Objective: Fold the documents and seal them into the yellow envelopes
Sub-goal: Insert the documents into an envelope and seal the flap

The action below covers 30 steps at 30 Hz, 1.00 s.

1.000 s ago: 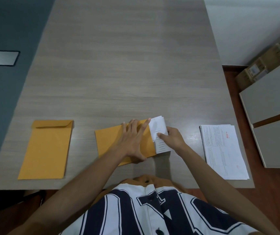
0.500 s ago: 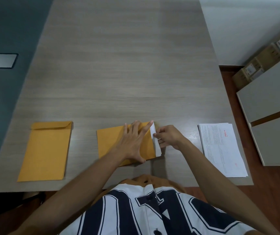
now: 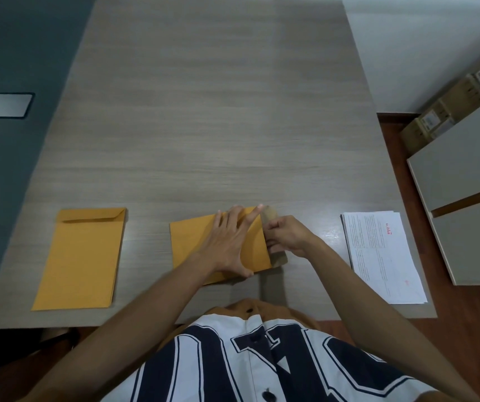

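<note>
I see the middle envelope [image 3: 201, 245] lying sideways near the table's [image 3: 204, 111] near edge, its mouth pointing right. The left hand [image 3: 230, 242] rests flat on it, fingers spread, pinning it to the surface without gripping anything. The right hand [image 3: 288, 236] sits just beside the mouth, fingers curled together and pinched on the flap [image 3: 273, 236], which stands partly raised off the table and looks duller and browner than the envelope's body. I cannot see any folded paper at the mouth. A second envelope [image 3: 82, 259] lies flat near the near-left corner, flap end away from me, well apart from both hands. A stack of documents [image 3: 381, 256] lies near the near-right corner, printed side up, a small red mark towards its far edge, touched by neither hand.
</note>
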### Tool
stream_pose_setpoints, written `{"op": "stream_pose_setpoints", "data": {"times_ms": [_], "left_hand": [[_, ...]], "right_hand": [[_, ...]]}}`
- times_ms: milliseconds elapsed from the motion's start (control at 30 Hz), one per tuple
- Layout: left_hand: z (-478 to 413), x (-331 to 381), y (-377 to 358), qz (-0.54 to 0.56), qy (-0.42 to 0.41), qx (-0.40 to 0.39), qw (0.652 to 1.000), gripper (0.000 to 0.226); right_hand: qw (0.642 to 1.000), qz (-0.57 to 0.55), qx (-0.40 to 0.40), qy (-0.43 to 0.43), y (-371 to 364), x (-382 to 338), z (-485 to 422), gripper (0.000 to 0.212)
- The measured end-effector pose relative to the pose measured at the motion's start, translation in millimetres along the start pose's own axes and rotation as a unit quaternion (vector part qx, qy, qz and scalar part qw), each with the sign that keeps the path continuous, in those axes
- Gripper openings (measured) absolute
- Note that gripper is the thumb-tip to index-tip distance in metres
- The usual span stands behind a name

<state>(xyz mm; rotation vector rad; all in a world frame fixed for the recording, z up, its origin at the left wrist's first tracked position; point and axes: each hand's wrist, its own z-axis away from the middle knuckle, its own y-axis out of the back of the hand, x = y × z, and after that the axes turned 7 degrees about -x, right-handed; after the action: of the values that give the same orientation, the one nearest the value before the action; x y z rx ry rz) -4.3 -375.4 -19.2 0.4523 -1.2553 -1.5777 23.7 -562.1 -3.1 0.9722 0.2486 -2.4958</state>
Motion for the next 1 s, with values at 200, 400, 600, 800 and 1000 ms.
{"op": "stream_pose_setpoints", "data": {"times_ms": [200,400,600,800,1000], "left_hand": [[-7,-14,-14,-0.053,0.016,-0.044,0.997,0.14],[-11,-21,-19,-0.077,0.02,-0.057,0.995,0.121],[-23,-15,-1,-0.059,0.018,-0.005,0.998,0.07],[-36,-12,6,-0.083,0.018,0.002,0.996,0.09],[-38,-13,7,-0.086,0.019,-0.003,0.996,0.092]], "right_hand": [[0.994,0.049,0.077,0.059,10,3,1,0.012],[0.937,0.265,0.19,0.121,13,22,-9,0.002],[0.91,0.339,0.194,0.139,15,33,-18,0.004],[0.89,0.382,0.18,0.171,18,33,-23,0.022],[0.885,0.392,0.178,0.177,18,33,-26,0.024]]}}
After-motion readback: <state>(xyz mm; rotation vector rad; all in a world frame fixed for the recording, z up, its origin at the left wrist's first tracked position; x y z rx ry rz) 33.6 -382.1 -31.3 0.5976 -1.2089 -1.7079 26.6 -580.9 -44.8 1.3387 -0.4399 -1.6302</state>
